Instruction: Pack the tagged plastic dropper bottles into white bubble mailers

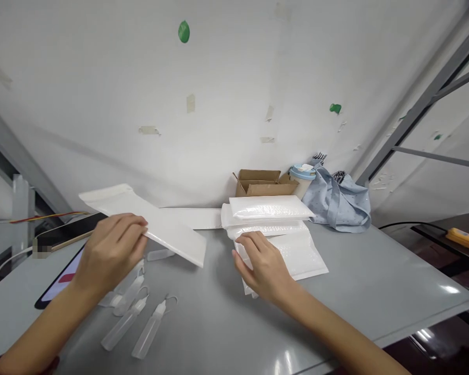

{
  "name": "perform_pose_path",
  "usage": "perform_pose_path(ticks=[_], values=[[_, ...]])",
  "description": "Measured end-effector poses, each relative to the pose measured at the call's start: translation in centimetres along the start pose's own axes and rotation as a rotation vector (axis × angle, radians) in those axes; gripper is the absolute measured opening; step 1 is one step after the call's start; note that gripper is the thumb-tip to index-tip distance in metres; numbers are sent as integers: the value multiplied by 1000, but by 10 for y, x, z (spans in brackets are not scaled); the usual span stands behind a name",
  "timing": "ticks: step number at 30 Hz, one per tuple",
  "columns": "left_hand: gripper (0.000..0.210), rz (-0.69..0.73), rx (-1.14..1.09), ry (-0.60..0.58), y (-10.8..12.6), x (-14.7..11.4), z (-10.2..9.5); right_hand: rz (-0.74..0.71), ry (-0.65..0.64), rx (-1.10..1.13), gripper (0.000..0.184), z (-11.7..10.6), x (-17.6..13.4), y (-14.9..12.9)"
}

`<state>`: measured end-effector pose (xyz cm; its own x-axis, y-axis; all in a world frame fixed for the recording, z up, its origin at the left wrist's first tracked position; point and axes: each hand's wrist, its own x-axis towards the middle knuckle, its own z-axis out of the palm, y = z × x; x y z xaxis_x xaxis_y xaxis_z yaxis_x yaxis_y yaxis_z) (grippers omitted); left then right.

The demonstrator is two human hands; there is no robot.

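Note:
My left hand (115, 247) is closed on the edge of a white bubble mailer (168, 229), which it holds tilted above the table. Under that mailer and in front of it lie several clear squeeze bottles with thin tips, among them one bottle (148, 333) nearest the front. My right hand (263, 265) is over the left side of a pile of white bubble mailers (297, 252), thumb and fingers curved and apart, with nothing seen between them. Another puffy mailer (271, 207) rests on top at the back of the pile.
Two phones are at the left, one with a lit screen (62, 281) partly behind my forearm. Along the wall stand an open cardboard box (261, 182), a blue-lidded cup (303, 179) and a light blue cloth bag (344, 205). The grey table (359, 291) has its edge at the right.

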<state>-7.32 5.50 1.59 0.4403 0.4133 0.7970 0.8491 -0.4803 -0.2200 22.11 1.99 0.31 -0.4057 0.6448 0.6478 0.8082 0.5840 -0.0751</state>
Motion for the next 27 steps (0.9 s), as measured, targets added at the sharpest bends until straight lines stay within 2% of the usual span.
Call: perform_pose_path(ticks=[4,7,9,12,16,18,21,27], values=[[19,221,-59,152,26,11,-17,-68,-9,148,28,-8,-2,-6],[22,310,-42,235,39,12,-25,-105,-55,174,39,-15,-3,-9],[19,330,-52,218,44,8,-27,-121,-116,220,55,-20,-2,-10],[12,363,-167,129,54,-1,-27,-104,-199,278,86,-25,-2,-13],[28,415,-344,45,83,-4,-28,-83,-322,277,111,-25,-2,-16],[27,451,-386,9,97,-1,-30,-82,-357,253,112,-23,-4,-18],[22,499,-396,-51,109,2,-30,-89,-352,213,101,-18,-7,-20],[22,427,-435,-36,109,-1,-20,-93,-372,167,94,-15,-9,-21]])
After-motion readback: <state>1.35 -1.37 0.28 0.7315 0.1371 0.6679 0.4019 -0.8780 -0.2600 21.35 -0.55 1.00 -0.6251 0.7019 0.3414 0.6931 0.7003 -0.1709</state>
